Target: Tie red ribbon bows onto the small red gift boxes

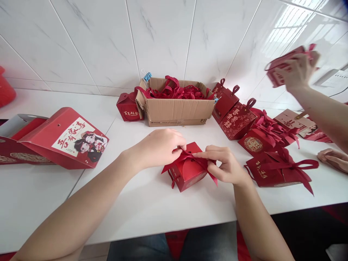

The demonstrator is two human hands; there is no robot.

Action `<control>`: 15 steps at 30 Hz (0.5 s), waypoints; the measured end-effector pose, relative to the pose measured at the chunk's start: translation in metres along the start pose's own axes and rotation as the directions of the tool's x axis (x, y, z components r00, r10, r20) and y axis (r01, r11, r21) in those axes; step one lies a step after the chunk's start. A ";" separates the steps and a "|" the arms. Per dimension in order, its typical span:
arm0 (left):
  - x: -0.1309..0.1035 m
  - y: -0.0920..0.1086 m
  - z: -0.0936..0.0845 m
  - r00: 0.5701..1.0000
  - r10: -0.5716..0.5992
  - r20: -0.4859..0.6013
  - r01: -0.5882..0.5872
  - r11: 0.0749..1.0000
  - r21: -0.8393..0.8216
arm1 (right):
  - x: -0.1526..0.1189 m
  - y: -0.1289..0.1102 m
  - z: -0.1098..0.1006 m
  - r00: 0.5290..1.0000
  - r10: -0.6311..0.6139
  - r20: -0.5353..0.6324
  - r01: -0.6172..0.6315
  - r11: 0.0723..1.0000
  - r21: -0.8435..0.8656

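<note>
The box [190, 175] sits on the table [141, 217], nearer its front edge than its back. Left hand [159, 148] and right hand [227, 165] each appear to pinch the ribbon [187, 155] across its top. Tying seems in hand; the next move likely calls for an even, gentle pull.

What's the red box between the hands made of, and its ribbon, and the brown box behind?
The red box looks like smooth, slightly shiny card: flat sides, crisp folds. Its ribbon seems satiny fabric, soft-looking with a gentle sheen. The brown box is probably dull cardboard, with plain tan sides and printing.
</note>
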State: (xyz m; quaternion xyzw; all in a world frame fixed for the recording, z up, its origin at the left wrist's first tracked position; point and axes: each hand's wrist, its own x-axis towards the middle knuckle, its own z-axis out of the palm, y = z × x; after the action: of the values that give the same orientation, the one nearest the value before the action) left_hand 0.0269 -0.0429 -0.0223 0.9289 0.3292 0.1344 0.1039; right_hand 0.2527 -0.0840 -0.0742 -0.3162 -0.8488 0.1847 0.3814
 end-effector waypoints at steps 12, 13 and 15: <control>-0.001 -0.011 0.004 1.000 0.000 0.010 0.000 1.000 -0.010 | -0.001 0.000 -0.007 0.994 -0.009 0.108 0.006 0.999 0.032; -0.001 -0.011 0.004 1.000 0.001 0.012 -0.001 1.000 -0.016 | -0.002 0.001 -0.007 0.994 -0.010 0.112 0.006 0.999 0.035; 0.000 -0.013 0.005 1.000 0.002 0.019 -0.002 0.999 -0.037 | -0.002 0.001 -0.008 0.993 -0.011 0.122 0.007 0.999 0.038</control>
State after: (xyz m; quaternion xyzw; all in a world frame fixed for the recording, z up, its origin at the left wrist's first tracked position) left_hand 0.0212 -0.0337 -0.0301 0.9284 0.3247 0.1315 0.1240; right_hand 0.2605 -0.0841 -0.0708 -0.2934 -0.8683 0.2177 0.3355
